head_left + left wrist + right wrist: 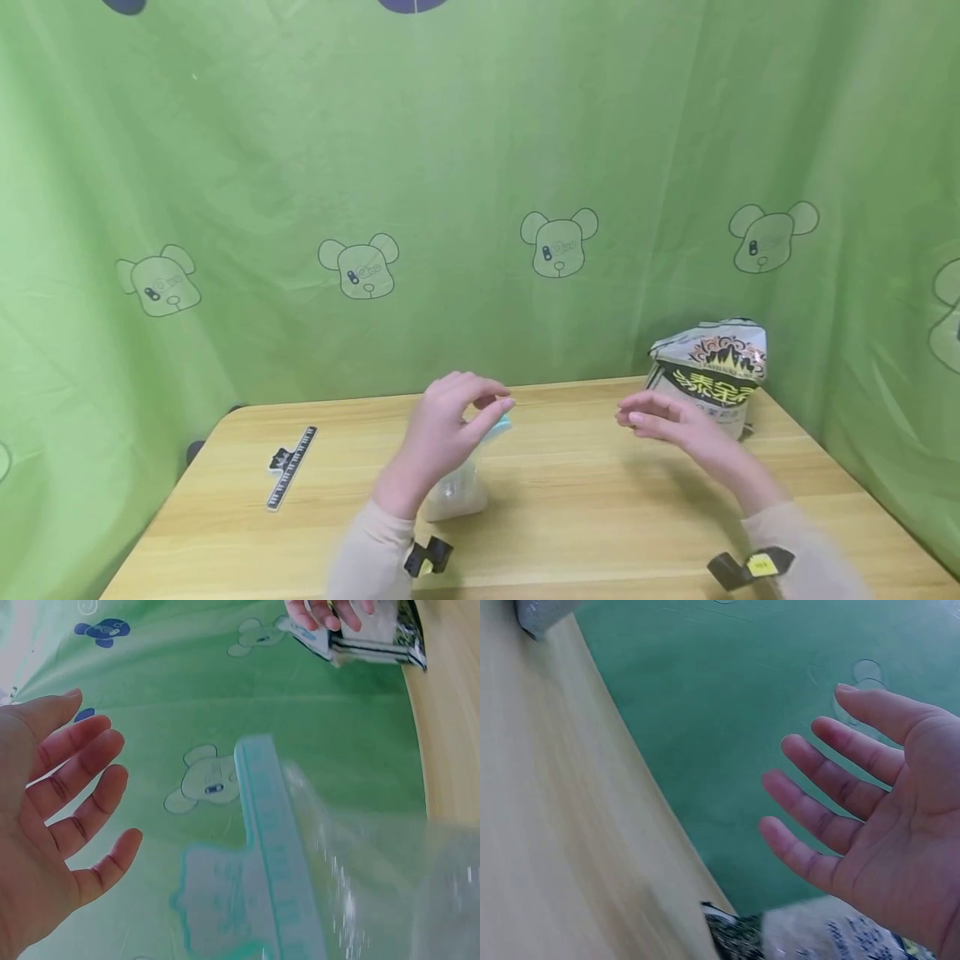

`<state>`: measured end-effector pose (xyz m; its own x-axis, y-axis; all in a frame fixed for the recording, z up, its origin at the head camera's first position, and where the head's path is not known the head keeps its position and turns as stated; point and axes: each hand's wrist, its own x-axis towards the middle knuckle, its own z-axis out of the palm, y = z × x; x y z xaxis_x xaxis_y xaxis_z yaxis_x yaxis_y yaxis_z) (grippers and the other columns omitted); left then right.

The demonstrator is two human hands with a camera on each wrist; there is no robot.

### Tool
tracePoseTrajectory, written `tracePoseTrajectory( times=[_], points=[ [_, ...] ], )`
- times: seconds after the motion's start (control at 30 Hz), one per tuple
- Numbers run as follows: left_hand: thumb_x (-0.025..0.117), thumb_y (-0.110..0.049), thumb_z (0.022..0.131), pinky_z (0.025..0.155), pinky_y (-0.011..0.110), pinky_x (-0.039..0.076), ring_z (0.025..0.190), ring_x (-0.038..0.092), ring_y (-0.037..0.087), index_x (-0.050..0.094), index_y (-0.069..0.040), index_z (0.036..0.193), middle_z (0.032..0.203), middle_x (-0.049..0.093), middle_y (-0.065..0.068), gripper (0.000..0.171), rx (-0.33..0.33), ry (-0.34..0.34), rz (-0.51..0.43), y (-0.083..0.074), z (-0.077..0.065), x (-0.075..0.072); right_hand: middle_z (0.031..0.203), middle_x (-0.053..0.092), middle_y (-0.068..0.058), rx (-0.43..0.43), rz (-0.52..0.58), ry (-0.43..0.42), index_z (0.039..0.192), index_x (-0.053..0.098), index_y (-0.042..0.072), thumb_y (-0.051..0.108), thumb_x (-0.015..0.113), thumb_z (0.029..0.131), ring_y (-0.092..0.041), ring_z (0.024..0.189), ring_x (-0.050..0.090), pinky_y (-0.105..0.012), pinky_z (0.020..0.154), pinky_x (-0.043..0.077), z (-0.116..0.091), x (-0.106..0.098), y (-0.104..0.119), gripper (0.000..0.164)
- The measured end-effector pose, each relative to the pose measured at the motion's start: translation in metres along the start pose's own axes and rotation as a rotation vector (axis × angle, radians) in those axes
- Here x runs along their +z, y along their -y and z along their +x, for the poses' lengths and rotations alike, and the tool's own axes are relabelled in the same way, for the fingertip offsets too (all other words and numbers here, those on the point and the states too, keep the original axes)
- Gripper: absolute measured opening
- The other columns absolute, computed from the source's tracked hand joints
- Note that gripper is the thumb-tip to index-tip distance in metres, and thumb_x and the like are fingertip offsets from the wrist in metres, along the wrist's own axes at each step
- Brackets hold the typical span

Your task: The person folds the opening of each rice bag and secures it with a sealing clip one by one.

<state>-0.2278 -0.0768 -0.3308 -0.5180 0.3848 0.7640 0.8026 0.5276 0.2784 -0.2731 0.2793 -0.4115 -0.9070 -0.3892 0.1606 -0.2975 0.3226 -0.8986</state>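
Note:
A clear plastic bag (457,500) with whitish contents stands on the table below my left hand (450,417). Across its top sits a turquoise bag clip (271,847), mostly hidden by that hand in the head view. In the left wrist view the left fingers are spread and loosely bent, apart from the clip, with nothing in them. My right hand (678,425) hovers in front of a large printed bag (708,367) at the back right. Its fingers are relaxed and hold nothing, as the right wrist view shows.
A black-and-white bag clip (291,468) lies on the left part of the wooden table (570,517). Green curtain (480,150) with bear-head prints hangs behind the table and along both sides. Each wrist wears a black camera mount.

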Motion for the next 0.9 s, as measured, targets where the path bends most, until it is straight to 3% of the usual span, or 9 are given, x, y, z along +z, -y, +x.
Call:
tracePoseTrajectory(
  times=[0.2, 0.43, 0.57, 0.73, 0.9],
  points=[
    [0.067, -0.023, 0.091, 0.072, 0.018, 0.047, 0.077, 0.060, 0.008, 0.073, -0.015, 0.096, 0.083, 0.071, -0.005, 0.011, -0.026, -0.002, -0.050, -0.010, 0.011, 0.015, 0.118, 0.069, 0.002, -0.038, -0.028, -0.057, 0.130, 0.049, -0.007, 0.018, 0.052, 0.101, -0.007, 0.106, 0.066, -0.024, 0.090, 0.055, -0.012, -0.022, 0.003, 0.038],
    [0.065, -0.027, 0.093, 0.074, 0.018, 0.047, 0.082, 0.059, 0.007, 0.073, -0.015, 0.098, 0.087, 0.071, -0.005, 0.015, -0.122, 0.012, -0.136, -0.026, 0.027, 0.031, 0.114, 0.069, 0.017, -0.024, -0.166, -0.175, 0.130, 0.053, 0.000, 0.022, 0.048, 0.103, 0.008, 0.103, 0.061, -0.009, 0.086, 0.045, -0.024, -0.045, 0.007, 0.035],
    [0.064, -0.029, 0.094, 0.077, 0.019, 0.047, 0.085, 0.059, 0.006, 0.073, -0.016, 0.101, 0.090, 0.072, -0.005, 0.018, -0.175, 0.016, -0.193, -0.032, 0.033, 0.042, 0.112, 0.068, 0.022, -0.015, -0.192, -0.248, 0.130, 0.053, 0.003, 0.024, 0.049, 0.103, 0.011, 0.100, 0.061, -0.005, 0.084, 0.043, -0.029, -0.055, 0.011, 0.035],
    [0.064, -0.030, 0.094, 0.080, 0.019, 0.048, 0.087, 0.061, 0.007, 0.073, -0.015, 0.104, 0.093, 0.072, -0.004, 0.020, -0.204, 0.017, -0.233, -0.038, 0.041, 0.056, 0.106, 0.069, 0.020, -0.031, -0.048, -0.395, 0.131, 0.053, 0.011, 0.022, 0.051, 0.101, 0.005, 0.093, 0.066, -0.006, 0.081, 0.048, -0.032, -0.062, 0.010, 0.032],
    [0.064, -0.030, 0.094, 0.084, 0.017, 0.049, 0.091, 0.062, 0.008, 0.072, -0.014, 0.105, 0.097, 0.071, -0.003, 0.021, -0.211, -0.015, -0.290, -0.042, 0.048, 0.073, 0.100, 0.070, 0.013, -0.102, 0.238, -0.603, 0.128, 0.054, 0.014, 0.016, 0.057, 0.098, 0.000, 0.086, 0.067, -0.009, 0.076, 0.053, -0.033, -0.064, 0.008, 0.031]
  ],
)
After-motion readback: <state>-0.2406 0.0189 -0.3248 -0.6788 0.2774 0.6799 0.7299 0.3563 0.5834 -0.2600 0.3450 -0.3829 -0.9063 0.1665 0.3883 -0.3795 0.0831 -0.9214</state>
